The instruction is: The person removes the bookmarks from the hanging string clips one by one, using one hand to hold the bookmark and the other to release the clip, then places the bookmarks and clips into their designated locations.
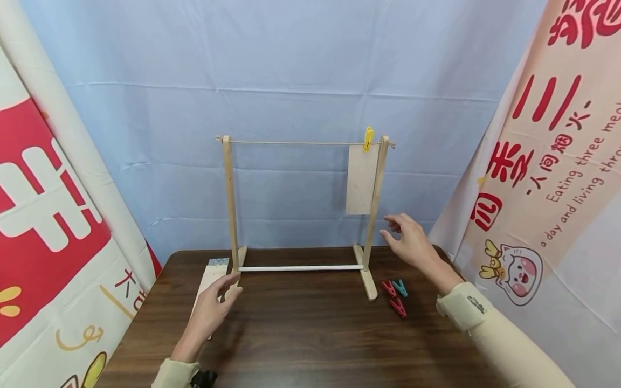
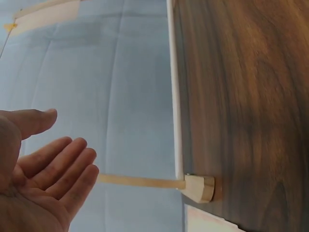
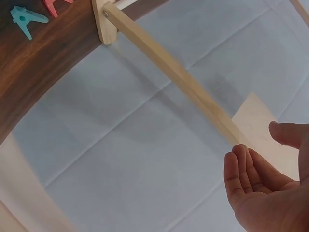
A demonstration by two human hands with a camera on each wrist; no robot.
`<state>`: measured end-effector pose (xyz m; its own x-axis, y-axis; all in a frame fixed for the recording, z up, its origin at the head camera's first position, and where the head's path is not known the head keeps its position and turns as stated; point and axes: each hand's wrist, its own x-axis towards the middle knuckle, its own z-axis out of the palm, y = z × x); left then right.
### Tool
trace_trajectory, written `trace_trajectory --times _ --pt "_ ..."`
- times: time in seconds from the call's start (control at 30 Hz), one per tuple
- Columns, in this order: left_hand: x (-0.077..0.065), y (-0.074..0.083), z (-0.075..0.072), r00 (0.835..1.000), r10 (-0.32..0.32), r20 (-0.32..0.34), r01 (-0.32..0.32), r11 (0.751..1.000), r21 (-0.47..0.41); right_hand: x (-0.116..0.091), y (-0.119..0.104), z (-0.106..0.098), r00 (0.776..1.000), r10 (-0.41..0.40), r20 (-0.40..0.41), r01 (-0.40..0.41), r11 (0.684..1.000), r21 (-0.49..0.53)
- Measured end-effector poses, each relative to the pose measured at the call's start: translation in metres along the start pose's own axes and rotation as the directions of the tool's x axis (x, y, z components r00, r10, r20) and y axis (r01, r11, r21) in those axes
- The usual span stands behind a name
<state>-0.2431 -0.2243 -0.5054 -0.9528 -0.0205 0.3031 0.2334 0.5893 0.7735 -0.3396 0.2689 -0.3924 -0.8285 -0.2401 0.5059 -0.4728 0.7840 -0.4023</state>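
Note:
A wooden frame [image 1: 230,199] stands at the back of the table with a string [image 1: 301,143] across its top and a white rod [image 1: 301,268] low down. From the string's right end hangs a pale rectangular board [image 1: 360,180], clipped by a yellow clothespin [image 1: 368,139]. My right hand [image 1: 411,240] hovers right of the frame's right post, fingers loosely bent, holding nothing. My left hand [image 1: 211,310] is in the air near the frame's left foot, thumb apart from the fingers, palm bare in the left wrist view. It partly covers flat pale pieces [image 1: 209,274] on the table.
Two red clothespins [image 1: 398,307] and a teal clothespin [image 1: 400,288] lie right of the frame's right foot [image 1: 368,284]. A blue cloth [image 1: 291,64] hangs behind the dark wooden table [image 1: 301,334]. Printed cloths [image 1: 548,161] hang at both sides.

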Motion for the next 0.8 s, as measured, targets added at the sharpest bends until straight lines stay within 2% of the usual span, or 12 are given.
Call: trace_trajectory --times 0.3,0.53,0.8 --pt "0.004 0.009 0.006 0.999 0.042 0.001 -0.042 0.999 -0.028 0.006 -0.005 -0.005 0.999 -0.027 -0.027 0.027 1.0 0.005" --pt "0.009 0.015 0.013 0.998 0.063 0.0 -0.063 0.998 -0.01 0.012 -0.006 -0.009 0.996 -0.061 -0.064 0.061 0.998 0.0" --pt "0.014 0.028 0.025 0.994 0.105 -0.018 -0.106 0.993 -0.052 0.019 -0.011 -0.017 0.987 -0.115 -0.114 0.116 0.993 0.003"
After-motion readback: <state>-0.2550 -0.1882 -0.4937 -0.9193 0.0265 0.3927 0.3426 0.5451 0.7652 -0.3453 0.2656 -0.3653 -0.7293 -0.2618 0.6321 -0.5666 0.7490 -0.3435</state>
